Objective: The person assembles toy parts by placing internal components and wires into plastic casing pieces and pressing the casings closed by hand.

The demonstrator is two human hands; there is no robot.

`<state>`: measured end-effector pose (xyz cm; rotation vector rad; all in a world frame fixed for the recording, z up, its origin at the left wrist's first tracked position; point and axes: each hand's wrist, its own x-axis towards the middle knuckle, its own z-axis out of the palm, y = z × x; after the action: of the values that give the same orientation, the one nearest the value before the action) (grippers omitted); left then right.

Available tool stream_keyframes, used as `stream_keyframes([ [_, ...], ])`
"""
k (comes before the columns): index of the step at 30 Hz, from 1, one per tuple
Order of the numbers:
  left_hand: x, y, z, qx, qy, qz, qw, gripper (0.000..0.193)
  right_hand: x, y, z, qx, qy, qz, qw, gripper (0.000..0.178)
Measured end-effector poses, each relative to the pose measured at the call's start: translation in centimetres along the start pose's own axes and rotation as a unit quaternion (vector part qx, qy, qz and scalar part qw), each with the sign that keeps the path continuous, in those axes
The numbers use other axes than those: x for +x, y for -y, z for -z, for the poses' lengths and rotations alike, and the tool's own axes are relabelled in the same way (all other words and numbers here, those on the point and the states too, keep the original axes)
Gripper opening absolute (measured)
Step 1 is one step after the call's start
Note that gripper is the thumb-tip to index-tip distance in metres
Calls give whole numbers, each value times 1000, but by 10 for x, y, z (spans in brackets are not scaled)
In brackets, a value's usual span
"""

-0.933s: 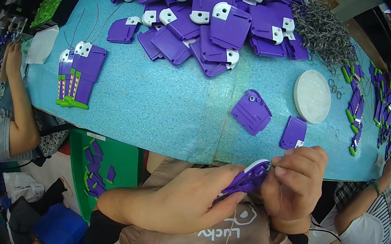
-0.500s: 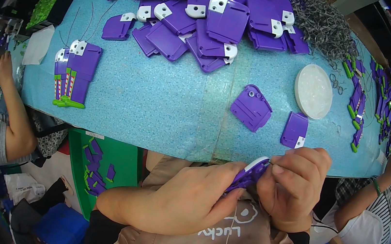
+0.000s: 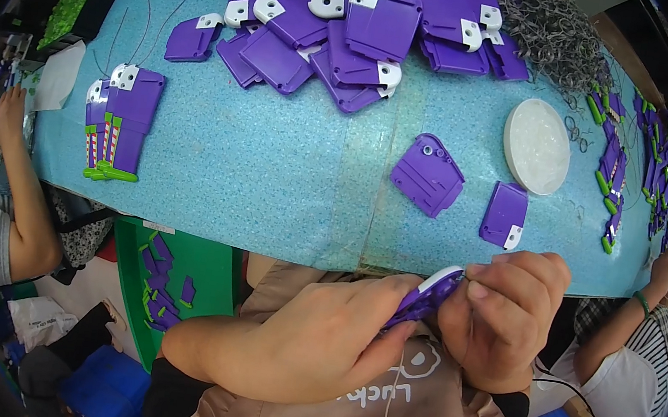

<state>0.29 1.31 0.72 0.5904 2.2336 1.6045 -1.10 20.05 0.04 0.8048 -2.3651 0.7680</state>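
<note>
both hands together below table edge, left hand (image 3: pixel 318 336) and right hand (image 3: pixel 500 312) clamped on flat purple plastic part (image 3: pixel 426 296), two purple pieces (image 3: pixel 428 174) and white round lid (image 3: pixel 536 145) lay nearby on speckled blue mat (image 3: pixel 272 168)

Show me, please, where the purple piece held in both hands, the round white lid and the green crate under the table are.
purple piece (image 3: pixel 426 297), head view, on its purple body between the hands.
round white lid (image 3: pixel 537 145), head view, on its flat top.
green crate (image 3: pixel 214 265), head view, on its inner wall.

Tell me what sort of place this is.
Likely a small assembly workshop: a heap of flat purple plastic parts with white corners on a blue table, a pile of grey metal rings, and other workers seated around it.
</note>
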Motion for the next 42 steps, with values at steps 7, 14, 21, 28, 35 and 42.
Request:
stream_keyframes([
  [7, 2, -2, -1, -4, 17, -20, 1000, 34, -1, 1, 0, -3, 6, -15, 1000, 33],
  [14, 2, -5, -4, 19, 8, -27, 999, 37, -1, 0, -3, -12, 3, -25, 1000, 33],
  [21, 3, -5, -1, 36, 21, -25, 999, 39, 0, -5, -1, 76, 35, -44, 995, 34],
  [28, 3, -5, 8, -59, 41, 9, 997, 31, -1, -5, 4, 463, 21, -257, 848, 24],
  [35, 2, -6, 9, -50, 21, 13, 998, 28, 11, -5, 3, 275, 31, -124, 953, 23],
  [42, 1, -5, 8, -59, 22, -26, 998, 31, 9, -4, 9, 381, 64, -184, 904, 17],
])
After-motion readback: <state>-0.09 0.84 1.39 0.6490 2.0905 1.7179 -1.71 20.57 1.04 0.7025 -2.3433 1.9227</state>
